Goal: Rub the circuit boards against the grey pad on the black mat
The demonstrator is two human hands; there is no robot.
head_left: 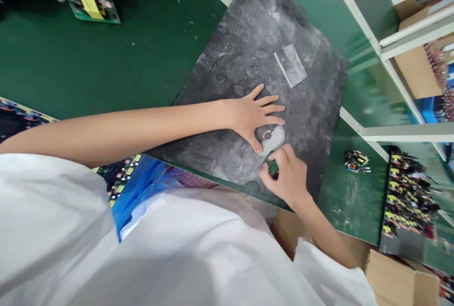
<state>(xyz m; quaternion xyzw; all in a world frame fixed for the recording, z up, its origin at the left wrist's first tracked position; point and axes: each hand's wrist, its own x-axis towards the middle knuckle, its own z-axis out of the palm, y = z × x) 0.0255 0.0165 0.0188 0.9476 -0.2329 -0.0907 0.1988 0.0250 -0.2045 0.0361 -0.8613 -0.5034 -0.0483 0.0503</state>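
Observation:
My left hand lies on the black mat with its fingers spread and nothing in them. Close by, my right hand pinches a small green circuit board between thumb and fingers, low over the mat; part of the board is hidden by the fingers. A whitish patch shows on the mat between the two hands, with a small ring-like piece at its left edge. Beyond my left fingertips lies a clear plastic bag.
On the green table, a circuit board with yellow parts sits at upper left. A small electronic assembly lies to the right, beside a black tray filled with several more. A white metal frame crosses the right side. Cardboard boxes stand below.

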